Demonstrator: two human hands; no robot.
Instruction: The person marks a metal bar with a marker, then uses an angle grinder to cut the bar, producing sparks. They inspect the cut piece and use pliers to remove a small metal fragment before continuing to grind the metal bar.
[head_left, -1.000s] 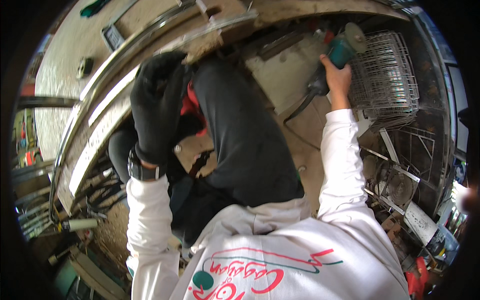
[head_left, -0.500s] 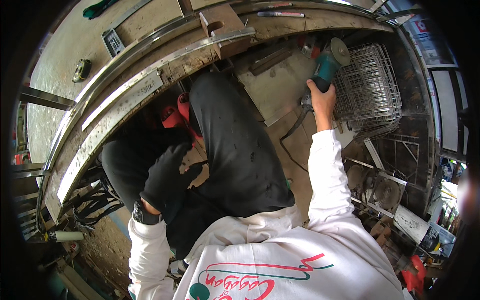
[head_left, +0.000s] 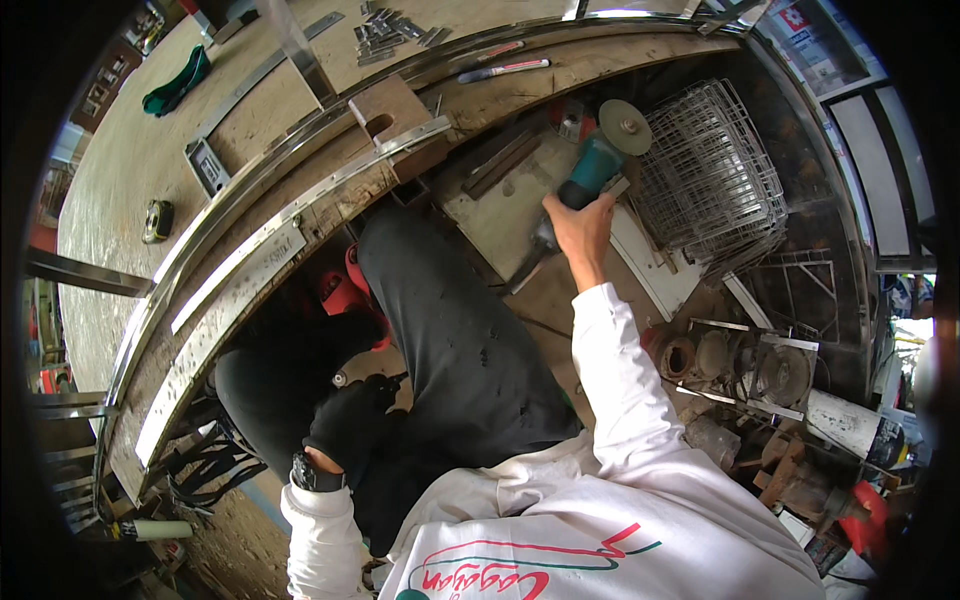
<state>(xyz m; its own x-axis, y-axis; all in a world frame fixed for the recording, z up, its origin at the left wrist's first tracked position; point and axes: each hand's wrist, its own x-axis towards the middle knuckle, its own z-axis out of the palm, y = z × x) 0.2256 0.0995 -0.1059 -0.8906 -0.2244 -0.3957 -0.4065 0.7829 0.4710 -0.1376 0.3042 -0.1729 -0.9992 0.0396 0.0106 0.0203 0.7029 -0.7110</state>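
Observation:
My right hand (head_left: pixel 581 228), bare, is closed round the dark rear body of a teal angle grinder (head_left: pixel 597 165). A pale round disc (head_left: pixel 625 127) sits at the grinder's far end, apart from the wire racks to its right. The grinder's dark cord end slants down and left from my hand. Over my lap, my left hand (head_left: pixel 352 412) wears a black glove. Its fingers blend with the black trousers, so their pose is unclear. A small round shiny thing (head_left: pixel 340 379) shows beside the gloved fingers; whether the hand touches it cannot be made out.
A wooden workbench (head_left: pixel 110 235) curves across the left and far side, with a tape measure (head_left: pixel 157 221), a marker (head_left: pixel 505 70) and small metal pieces (head_left: pixel 385 35) on it. Stacked wire racks (head_left: pixel 712 170) stand right of the grinder. Metal machine parts (head_left: pixel 720 360) lie beside my right arm.
My right hand has drawn the grinder left and slightly nearer. The gloved left hand has shifted lower, its spread fingers no longer distinct. My view has turned, showing more of the bench.

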